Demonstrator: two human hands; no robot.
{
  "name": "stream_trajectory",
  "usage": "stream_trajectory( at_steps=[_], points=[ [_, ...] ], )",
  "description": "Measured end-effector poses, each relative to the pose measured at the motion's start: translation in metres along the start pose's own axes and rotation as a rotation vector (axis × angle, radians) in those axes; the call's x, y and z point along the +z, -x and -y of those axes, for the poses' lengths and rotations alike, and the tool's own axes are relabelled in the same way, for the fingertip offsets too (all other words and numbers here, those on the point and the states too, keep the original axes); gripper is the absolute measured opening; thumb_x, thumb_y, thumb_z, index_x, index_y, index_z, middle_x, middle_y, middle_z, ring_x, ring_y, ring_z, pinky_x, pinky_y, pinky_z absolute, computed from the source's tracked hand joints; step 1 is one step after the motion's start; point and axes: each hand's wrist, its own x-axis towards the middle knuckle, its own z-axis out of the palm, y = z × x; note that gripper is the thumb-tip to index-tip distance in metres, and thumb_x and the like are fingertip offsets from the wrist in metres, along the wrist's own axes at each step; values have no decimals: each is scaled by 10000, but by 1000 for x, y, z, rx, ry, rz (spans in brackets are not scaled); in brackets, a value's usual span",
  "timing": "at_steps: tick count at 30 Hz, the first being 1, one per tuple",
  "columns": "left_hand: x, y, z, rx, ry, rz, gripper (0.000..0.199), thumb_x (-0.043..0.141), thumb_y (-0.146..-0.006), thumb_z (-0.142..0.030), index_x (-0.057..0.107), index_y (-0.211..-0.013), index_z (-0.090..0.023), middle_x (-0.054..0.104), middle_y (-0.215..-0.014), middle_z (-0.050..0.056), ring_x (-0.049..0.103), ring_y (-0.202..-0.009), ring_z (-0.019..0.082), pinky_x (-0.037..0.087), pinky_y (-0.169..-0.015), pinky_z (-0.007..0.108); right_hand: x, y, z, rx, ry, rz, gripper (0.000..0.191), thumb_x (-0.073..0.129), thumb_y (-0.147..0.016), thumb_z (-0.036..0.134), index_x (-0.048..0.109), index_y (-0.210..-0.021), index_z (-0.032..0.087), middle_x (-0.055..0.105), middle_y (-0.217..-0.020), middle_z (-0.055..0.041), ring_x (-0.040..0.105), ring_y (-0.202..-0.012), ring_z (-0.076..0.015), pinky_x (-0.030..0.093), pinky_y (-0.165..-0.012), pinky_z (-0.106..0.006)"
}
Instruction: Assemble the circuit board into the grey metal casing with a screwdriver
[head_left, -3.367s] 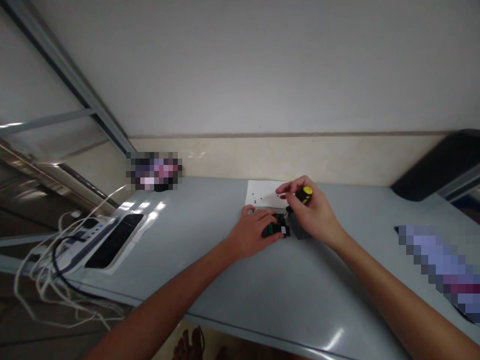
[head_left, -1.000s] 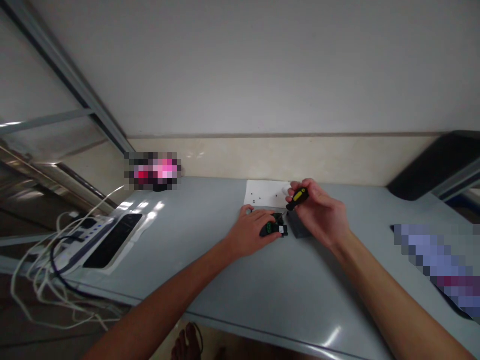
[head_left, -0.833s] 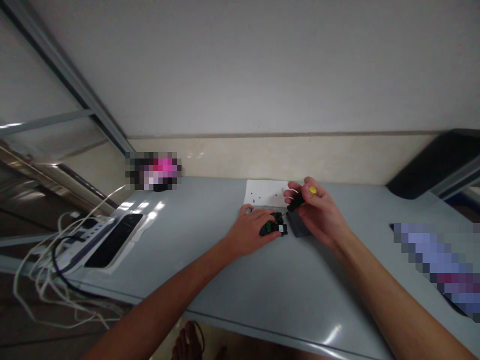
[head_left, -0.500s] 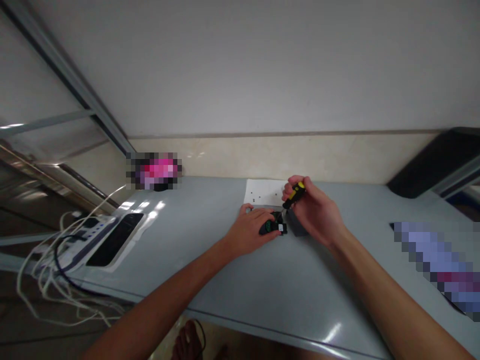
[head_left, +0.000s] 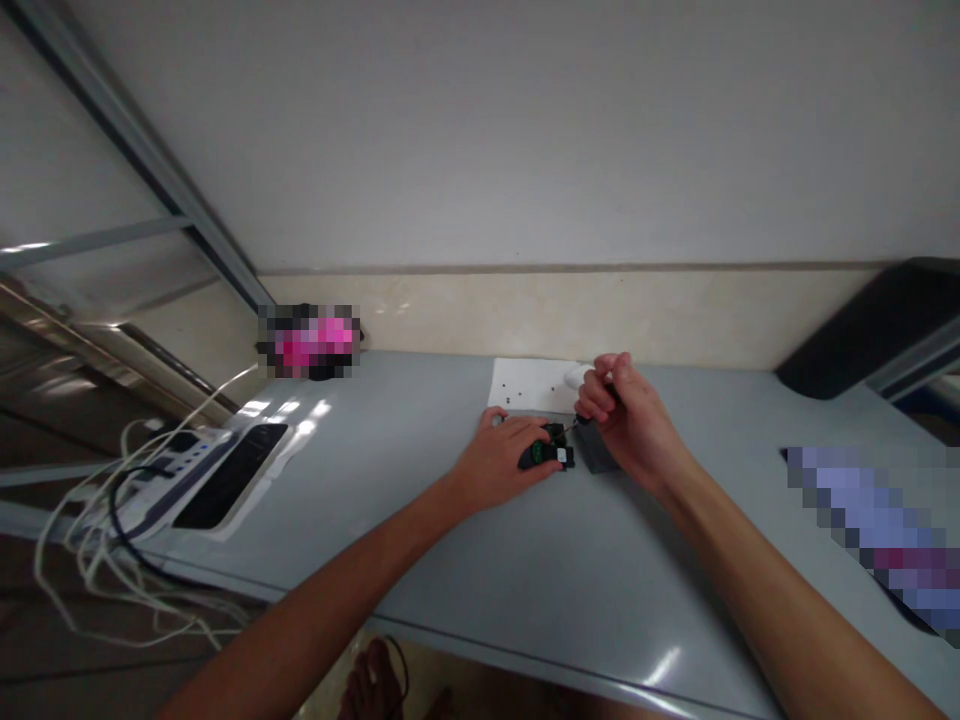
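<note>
Phone [head_left: 232, 477] lies well left of the black device [head_left: 556, 456], our landmark. Our left hand [head_left: 501, 462] grasps the device's left end, fingers over its top, thumb along its near side. Just beyond the device lies a white sheet [head_left: 532, 375] bearing dark specks [head_left: 508, 401]. The device itself rests on the grey table [head_left: 450, 590]; what shows of it runs left to right, but with one end covered we cannot be sure of its long axis. From its right, a screwdriver [head_left: 583, 420] slants down toward its green part; we cannot tell whether the tip touches. Beside the device's right end sits a dark grey slab [head_left: 598, 455]. Our right hand [head_left: 630, 420], farther from the device than our left, curls round the screwdriver's mostly hidden handle.
</note>
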Motion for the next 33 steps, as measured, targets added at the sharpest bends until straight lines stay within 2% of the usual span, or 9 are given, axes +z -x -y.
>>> stream_trajectory(
  at_steps=[3,8,14,16,18,20,23,27,33],
  points=[
    [0,0,0,3,3,3,330,672,-1051,-573,691,-1153,-259,726,-1462,77,683,-1320,266,301,-1210,524,0,0,3,24,-35,19,406,746,-916,678,722,-929,272,436,-676,23,430,-615,-164,467,-601,-311],
    [-1,0,-1,0,8,0,315,674,-1053,-562,688,-1147,-262,729,-1458,72,683,-1324,270,295,-1213,533,-4,1,3,66,-102,17,197,743,-928,437,761,-884,246,585,-824,-30,580,-777,-182,542,-744,-321],
    [-2,0,-1,-10,11,16,312,660,-1058,-561,695,-1161,-269,717,-1477,68,674,-1338,265,286,-1228,538,-2,5,3,54,-26,29,273,883,-813,430,683,-794,245,707,-1043,-52,673,-962,-212,558,-843,-337],
    [-2,0,-1,-10,6,16,309,663,-1058,-558,697,-1160,-267,717,-1477,70,676,-1335,265,285,-1231,540,-2,6,4,74,-24,13,365,932,-770,452,630,-775,246,730,-1088,-49,686,-971,-214,558,-834,-341],
    [-2,0,-2,-8,2,13,309,661,-1059,-558,696,-1160,-267,718,-1475,72,675,-1336,266,284,-1234,540,-1,5,4,73,-28,18,423,962,-746,456,594,-766,249,694,-941,-25,652,-848,-187,543,-769,-327],
    [-1,0,-1,-3,-2,6,306,665,-1059,-555,694,-1154,-266,724,-1464,72,680,-1328,266,285,-1233,538,-1,4,3,52,-37,34,444,974,-745,456,578,-762,256,535,-737,23,533,-687,-153,501,-679,-306],
    [0,0,-1,3,-14,-2,302,679,-1054,-545,689,-1147,-258,730,-1453,74,687,-1317,267,290,-1228,535,-1,1,2,24,-50,28,409,921,-807,544,621,-794,267,361,-661,51,390,-602,-145,455,-613,-297],
    [1,0,0,2,-24,3,310,697,-1042,-545,684,-1153,-255,726,-1459,78,686,-1325,273,301,-1214,536,-2,-1,3,61,-113,18,310,789,-909,569,750,-938,263,491,-735,5,500,-702,-168,512,-691,-312],
    [1,1,1,13,-1,-16,301,695,-1047,-540,679,-1146,-257,729,-1455,72,685,-1329,262,290,-1213,529,-4,3,4,84,-65,16,235,909,-767,403,764,-870,249,674,-967,-35,632,-919,-201,548,-847,-330]
  ],
)
